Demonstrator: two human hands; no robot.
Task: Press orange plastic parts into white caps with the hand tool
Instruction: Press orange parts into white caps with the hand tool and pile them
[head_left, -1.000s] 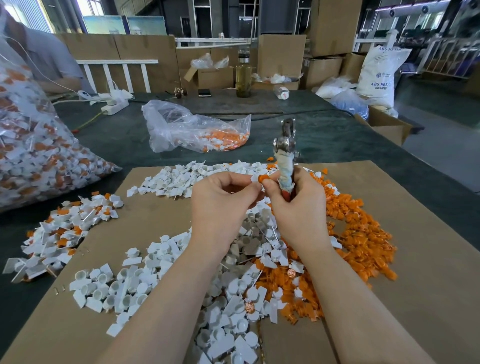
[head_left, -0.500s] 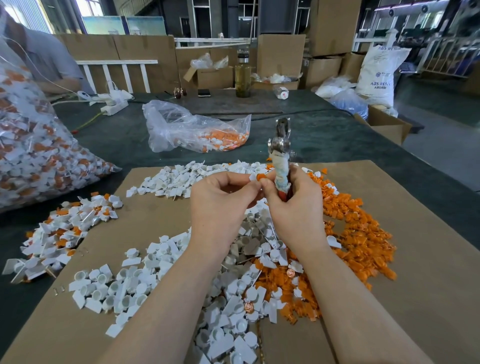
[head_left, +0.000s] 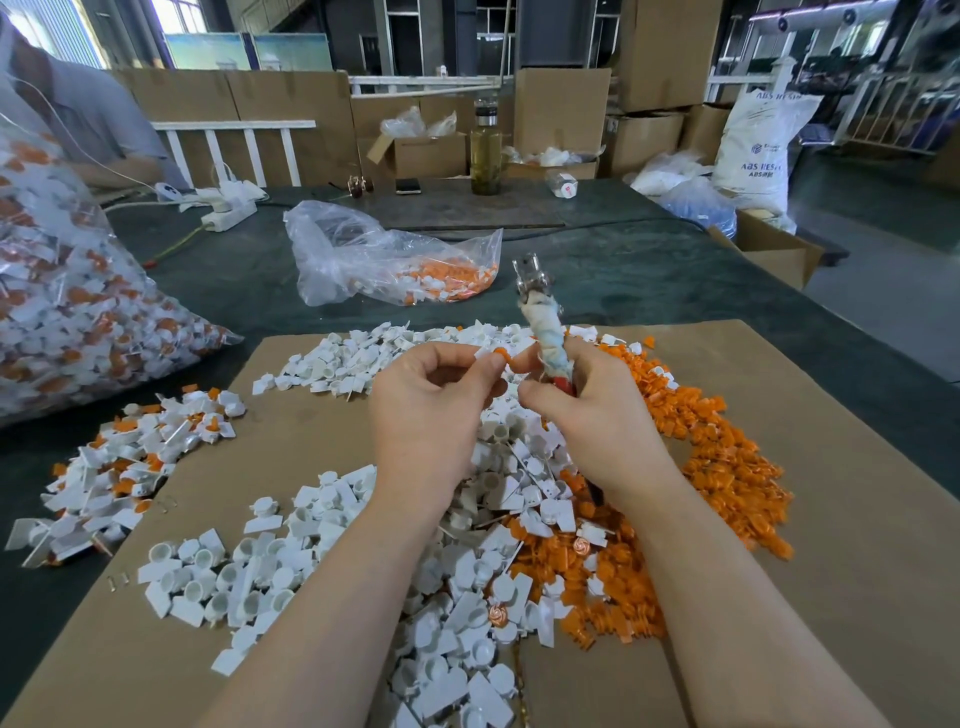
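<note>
My left hand (head_left: 431, 410) pinches a white cap (head_left: 484, 352) with an orange part (head_left: 500, 355) sitting at its top, held above the piles. My right hand (head_left: 597, 415) grips the hand tool (head_left: 545, 322), a cloth-wrapped handle with a metal head pointing up; its fingertips also reach toward the orange part. Below lie a heap of white caps (head_left: 467, 525) and a heap of orange parts (head_left: 727, 457) on a cardboard sheet (head_left: 857, 545).
A pile of assembled caps (head_left: 130, 462) lies at the left. A big full plastic bag (head_left: 67, 312) sits far left, and a smaller bag (head_left: 389, 260) behind. Another person (head_left: 78, 119) sits at back left. A bottle (head_left: 485, 150) and boxes stand at the rear.
Both hands have stayed together above the piles. The tool's head has tilted slightly to the left.
</note>
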